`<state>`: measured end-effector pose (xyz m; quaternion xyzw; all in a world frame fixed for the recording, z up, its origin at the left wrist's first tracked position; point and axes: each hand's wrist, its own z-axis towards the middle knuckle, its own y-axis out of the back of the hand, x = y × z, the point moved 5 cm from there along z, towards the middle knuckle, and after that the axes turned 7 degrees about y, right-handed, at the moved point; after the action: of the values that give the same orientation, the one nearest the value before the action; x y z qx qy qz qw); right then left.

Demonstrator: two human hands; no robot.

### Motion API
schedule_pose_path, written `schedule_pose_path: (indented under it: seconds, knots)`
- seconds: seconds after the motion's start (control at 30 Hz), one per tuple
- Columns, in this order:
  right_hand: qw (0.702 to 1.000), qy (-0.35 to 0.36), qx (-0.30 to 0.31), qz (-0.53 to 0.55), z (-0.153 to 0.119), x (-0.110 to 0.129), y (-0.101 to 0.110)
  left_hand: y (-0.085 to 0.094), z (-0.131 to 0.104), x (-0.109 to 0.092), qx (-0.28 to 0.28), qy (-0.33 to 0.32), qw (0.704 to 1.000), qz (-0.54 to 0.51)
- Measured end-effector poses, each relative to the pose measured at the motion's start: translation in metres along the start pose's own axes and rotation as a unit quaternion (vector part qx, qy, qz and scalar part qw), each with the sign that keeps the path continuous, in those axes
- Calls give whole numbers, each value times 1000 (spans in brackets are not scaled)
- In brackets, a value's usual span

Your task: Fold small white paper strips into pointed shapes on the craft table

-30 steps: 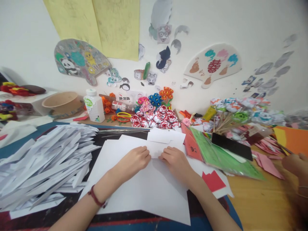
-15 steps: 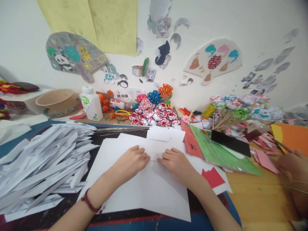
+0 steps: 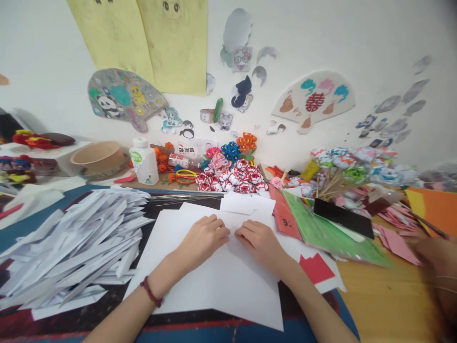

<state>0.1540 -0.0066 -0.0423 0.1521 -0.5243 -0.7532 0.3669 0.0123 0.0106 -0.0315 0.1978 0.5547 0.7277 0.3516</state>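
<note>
Large white sheets (image 3: 200,281) lie on the dark board in front of me. Over their upper part, my left hand (image 3: 207,236), with a dark red bracelet on its wrist, has its fingers curled and pressed together. My right hand (image 3: 259,240) faces it a small gap away, thumb and fingers also pinched. White paper seems to be between the fingertips, but it blends with the sheets below, so what they grip is hard to make out. Smaller white pieces (image 3: 243,204) lie just beyond the hands. Left of the sheets is a heap of folded white paper strips (image 3: 89,243).
Red-and-white paper flowers (image 3: 235,178) and a white bottle (image 3: 144,162) stand at the back. A green packet (image 3: 332,228), a black phone-like slab (image 3: 342,217) and red paper (image 3: 317,267) lie right. Another person's blurred hand (image 3: 437,262) is at the right edge.
The view has shifted, so the wall and items sit lower and the left-side items further right. My hands have moved slightly closer together, still pinched. The other person's hand is more blurred.
</note>
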Motion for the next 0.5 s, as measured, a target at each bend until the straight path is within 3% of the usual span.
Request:
schedule_pose_path:
  seconds: [0.23, 0.4, 0.5]
  knots:
    - [982, -52, -81, 164, -1, -6, 0, 5, -6, 1, -10, 30, 991, -127]
    - [984, -57, -118, 121, -3, -8, 4, 16, -5, 3, -4, 59, 980, -191]
    - [984, -53, -118, 123, -2, -5, 6, 21, -9, -5, 1, 69, 984, -166]
